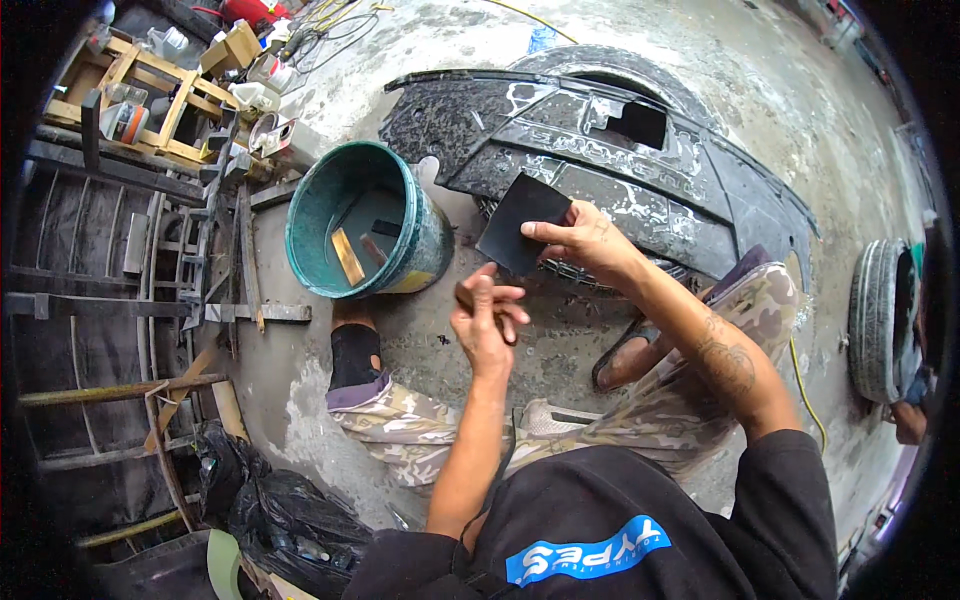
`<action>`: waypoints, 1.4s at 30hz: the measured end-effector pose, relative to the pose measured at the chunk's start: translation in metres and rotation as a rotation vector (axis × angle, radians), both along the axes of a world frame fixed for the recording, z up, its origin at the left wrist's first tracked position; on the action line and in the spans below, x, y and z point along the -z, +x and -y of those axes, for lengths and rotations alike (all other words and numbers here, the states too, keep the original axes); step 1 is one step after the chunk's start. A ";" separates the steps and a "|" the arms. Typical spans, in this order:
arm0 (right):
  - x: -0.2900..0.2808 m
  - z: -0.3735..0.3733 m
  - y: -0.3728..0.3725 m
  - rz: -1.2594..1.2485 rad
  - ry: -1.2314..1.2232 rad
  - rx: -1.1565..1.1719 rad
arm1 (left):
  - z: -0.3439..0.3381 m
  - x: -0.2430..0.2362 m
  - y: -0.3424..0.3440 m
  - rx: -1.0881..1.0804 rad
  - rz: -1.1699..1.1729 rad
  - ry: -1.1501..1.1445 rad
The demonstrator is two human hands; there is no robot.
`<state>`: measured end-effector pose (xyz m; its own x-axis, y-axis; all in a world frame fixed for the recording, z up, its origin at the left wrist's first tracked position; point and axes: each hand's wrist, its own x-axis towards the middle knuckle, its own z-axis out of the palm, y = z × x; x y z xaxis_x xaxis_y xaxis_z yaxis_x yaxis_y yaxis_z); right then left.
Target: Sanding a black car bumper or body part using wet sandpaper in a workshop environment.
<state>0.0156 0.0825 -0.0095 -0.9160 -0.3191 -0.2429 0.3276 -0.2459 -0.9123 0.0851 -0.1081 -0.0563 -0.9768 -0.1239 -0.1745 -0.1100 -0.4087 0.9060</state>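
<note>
My right hand [585, 240] grips a thin black square sheet [505, 235], thumb across its face, in front of a big scuffed black plastic panel [640, 195]. Just below the sheet's lower corner is my left hand [485, 320], fingers loosely bent and apart, nothing visible in them. The panel, streaked wet and white, rests over a tire [590, 60] lying on the floor. Left of my hands stands a green bucket [418, 240] with a few small flat pieces inside, one yellowish [347, 255].
Wooden pallets [180, 90] with containers, metal frames [150, 310] and black bags [300, 510] fill the left side. An upright tire [870, 320] is at right, with part of another person [910, 420] behind it. Cables [530, 20] cross the concrete floor [830, 170]. My legs are spread below.
</note>
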 end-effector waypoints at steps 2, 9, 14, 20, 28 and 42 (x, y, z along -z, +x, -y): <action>-0.002 -0.003 0.000 -0.030 0.050 -0.079 | 0.016 0.004 -0.004 -0.080 0.029 -0.018; 0.009 -0.001 0.004 -0.065 0.301 -0.409 | 0.048 -0.012 -0.006 0.386 -0.017 -0.247; 0.017 0.000 0.008 -0.094 0.280 -0.464 | 0.040 -0.011 0.001 0.293 0.046 -0.330; 0.010 0.002 0.014 0.124 0.096 -0.267 | 0.029 -0.008 0.002 0.163 0.083 -0.369; 0.021 -0.006 0.006 0.123 0.101 -0.192 | 0.025 -0.014 -0.001 0.155 0.064 -0.404; 0.003 -0.002 0.010 -0.017 0.105 -0.218 | 0.027 -0.014 -0.003 0.201 0.060 -0.372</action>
